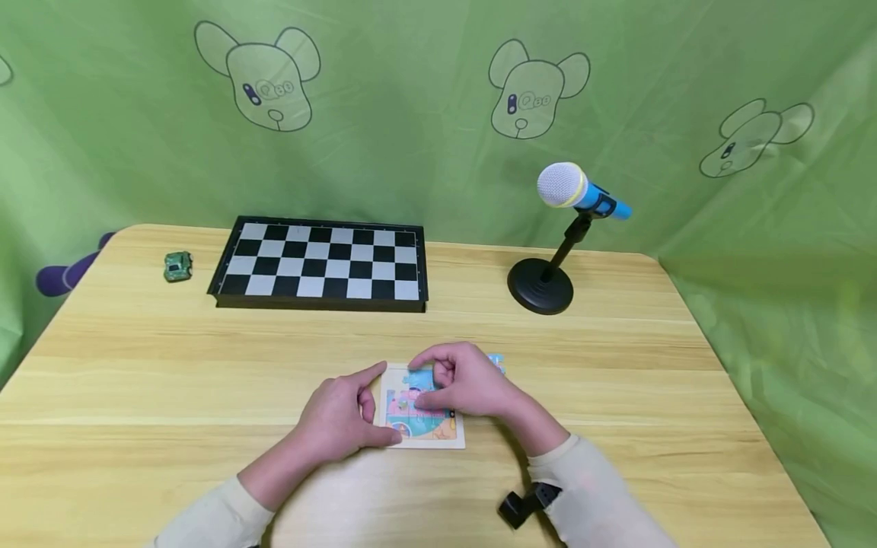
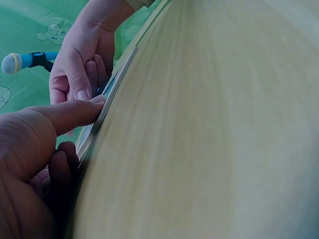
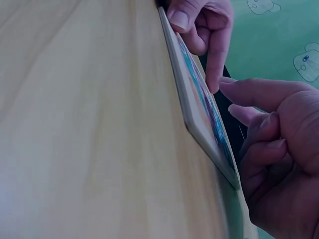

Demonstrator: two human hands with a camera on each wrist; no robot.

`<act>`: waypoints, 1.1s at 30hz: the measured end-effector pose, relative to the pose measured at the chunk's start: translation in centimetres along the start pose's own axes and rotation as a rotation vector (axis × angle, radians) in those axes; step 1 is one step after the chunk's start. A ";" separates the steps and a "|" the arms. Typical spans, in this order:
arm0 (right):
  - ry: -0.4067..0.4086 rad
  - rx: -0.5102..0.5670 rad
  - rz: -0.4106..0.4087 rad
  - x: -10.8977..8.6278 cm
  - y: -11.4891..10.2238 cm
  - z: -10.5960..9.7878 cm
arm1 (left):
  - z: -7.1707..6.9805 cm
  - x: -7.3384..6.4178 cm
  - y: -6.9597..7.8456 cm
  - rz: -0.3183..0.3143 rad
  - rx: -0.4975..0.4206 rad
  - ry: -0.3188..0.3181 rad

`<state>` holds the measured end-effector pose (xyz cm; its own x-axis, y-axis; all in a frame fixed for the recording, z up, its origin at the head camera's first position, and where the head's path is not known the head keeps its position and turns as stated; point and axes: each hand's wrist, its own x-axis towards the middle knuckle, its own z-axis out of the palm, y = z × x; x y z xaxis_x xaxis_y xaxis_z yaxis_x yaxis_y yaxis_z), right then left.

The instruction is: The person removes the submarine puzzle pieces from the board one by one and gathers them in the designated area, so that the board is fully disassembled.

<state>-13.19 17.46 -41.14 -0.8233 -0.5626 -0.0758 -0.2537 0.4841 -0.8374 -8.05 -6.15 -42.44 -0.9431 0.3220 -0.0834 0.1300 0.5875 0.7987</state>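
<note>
Puzzle (image 1: 419, 423) lies flat on the table (image 1: 171, 365), its pale frame near the person, between both hands. Left hand (image 1: 339, 417) holds the frame's left side: thumb on the near corner, index finger at the far corner. Right hand (image 1: 471, 382) is over the puzzle's right part, thumb and index finger apart, pointing left above the picture, other fingers curled; whether it grasps a piece, cannot tell. A blue piece (image 1: 497, 361) shows partly behind the right hand, just beyond the puzzle. Further back: chessboard (image 1: 322, 259), toy car (image 1: 178, 267) to its left, mic (image 1: 563, 185) on a black stand (image 1: 540, 286) to its right.
</note>
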 end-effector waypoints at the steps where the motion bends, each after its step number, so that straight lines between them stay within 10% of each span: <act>1: -0.014 -0.004 0.004 0.1 -0.1 0.1 | 0.0 0.0 0.0 -0.001 0.001 0.000; 13: -0.090 -0.061 0.079 0.9 -0.8 0.5 | -0.1 -0.1 -0.1 0.011 0.012 0.006; 33: 0.015 0.006 0.038 0.1 -1.0 0.7 | -0.1 0.0 0.0 0.002 -0.004 -0.003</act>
<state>-12.65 16.50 -40.72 -0.8396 -0.5339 -0.0998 -0.2191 0.5012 -0.8371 -8.08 -6.21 -42.43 -0.9419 0.3253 -0.0836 0.1304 0.5835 0.8015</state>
